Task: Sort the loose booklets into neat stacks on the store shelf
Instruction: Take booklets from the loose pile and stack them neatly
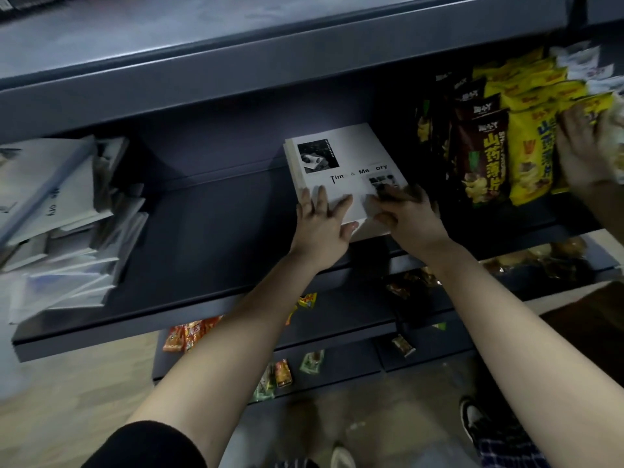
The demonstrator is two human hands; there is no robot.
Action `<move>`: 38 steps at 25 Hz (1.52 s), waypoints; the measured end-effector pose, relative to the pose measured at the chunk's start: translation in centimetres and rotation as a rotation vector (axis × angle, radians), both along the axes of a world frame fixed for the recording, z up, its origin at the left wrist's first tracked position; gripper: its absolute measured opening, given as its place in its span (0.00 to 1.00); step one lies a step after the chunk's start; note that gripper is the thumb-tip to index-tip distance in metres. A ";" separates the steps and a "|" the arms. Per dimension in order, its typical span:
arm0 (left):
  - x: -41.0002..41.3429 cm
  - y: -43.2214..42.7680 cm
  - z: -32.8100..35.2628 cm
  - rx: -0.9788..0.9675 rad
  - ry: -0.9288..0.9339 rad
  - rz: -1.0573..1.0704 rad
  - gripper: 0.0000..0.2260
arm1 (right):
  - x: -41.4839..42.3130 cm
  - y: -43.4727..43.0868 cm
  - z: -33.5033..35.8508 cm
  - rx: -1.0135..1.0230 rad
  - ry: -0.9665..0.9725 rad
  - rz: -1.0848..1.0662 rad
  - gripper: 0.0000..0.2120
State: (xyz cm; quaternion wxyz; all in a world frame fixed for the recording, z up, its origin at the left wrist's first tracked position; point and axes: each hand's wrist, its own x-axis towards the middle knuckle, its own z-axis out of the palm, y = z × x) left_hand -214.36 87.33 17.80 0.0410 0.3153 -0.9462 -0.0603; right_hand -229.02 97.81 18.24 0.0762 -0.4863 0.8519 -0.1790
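A neat stack of white booklets (344,157), the top cover reading "Time & Memory", lies on the dark shelf (209,231) right of centre. My left hand (320,228) rests flat on the stack's near left corner with fingers spread. My right hand (408,217) presses on the near right corner, fingers lying over the cover. At the shelf's left end a loose, slanted heap of white booklets (64,231) lies fanned and overlapping.
Brown and yellow snack bags (499,143) stand right of the stack. Another person's hand (584,150) handles the bags at the far right. Lower shelves hold small snack packets (283,373). Someone's shoe (472,417) is on the floor below.
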 end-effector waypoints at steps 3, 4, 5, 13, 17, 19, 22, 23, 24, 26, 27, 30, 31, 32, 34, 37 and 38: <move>0.3 0.3 0.3 0.045 -0.004 0.001 0.25 | 1.6 -0.5 0.4 0.020 0.078 0.030 0.22; 0.5 0.3 0.4 0.054 -0.011 -0.002 0.25 | 2.0 -0.7 0.2 -0.003 0.088 0.071 0.24; 0.6 0.2 0.5 0.059 -0.027 -0.010 0.25 | 2.3 -0.8 0.0 -0.030 0.078 0.104 0.27; 2.6 -2.0 3.0 0.307 -0.074 -0.115 0.27 | 3.7 -0.4 1.3 0.029 0.136 0.067 0.23; 6.9 -2.9 3.4 0.188 -0.078 -0.097 0.27 | 7.9 -2.4 2.6 0.065 0.169 0.136 0.21; 9.3 -3.6 4.1 0.113 -0.093 -0.073 0.26 | 9.8 -4.5 3.9 -0.015 0.125 0.176 0.20; 13.6 -5.6 6.7 -0.013 0.041 0.020 0.23 | 14.1 -8.5 5.7 -0.227 0.079 0.267 0.21; 15.1 -6.2 7.7 -0.052 0.098 0.069 0.22 | 16.0 -9.8 6.1 -0.277 0.081 0.303 0.21; 16.6 -6.7 8.8 -0.088 0.144 0.124 0.21 | 18.0 -11.0 6.5 -0.307 0.084 0.341 0.22; 19.8 -7.9 10.6 -0.155 0.194 0.213 0.19 | 21.7 -13.4 7.2 -0.337 0.062 0.415 0.25; 21.3 -8.4 11.2 -0.180 0.203 0.244 0.18 | 23.4 -14.4 7.6 -0.352 0.041 0.439 0.26; 27.6 -10.0 12.4 -0.232 0.188 0.339 0.17 | 29.0 -17.1 8.7 -0.395 0.029 0.512 0.27; 29.7 -10.5 12.5 -0.236 0.169 0.385 0.17 | 30.7 -17.9 8.9 -0.401 0.034 0.534 0.26; 31.6 -10.9 12.4 -0.238 0.151 0.434 0.17 | 32.2 -18.6 9.0 -0.403 0.039 0.559 0.26; 35.0 -11.8 12.0 -0.236 0.127 0.518 0.18 | 34.8 -20.1 9.1 -0.400 0.052 0.612 0.27; 38.8 -13.2 11.1 -0.129 0.105 0.588 0.19 | 37.9 -22.0 9.0 -0.297 0.094 0.688 0.29; 39.6 -13.5 10.9 -0.057 0.082 0.592 0.22 | 38.8 -22.5 9.0 -0.240 0.135 0.710 0.30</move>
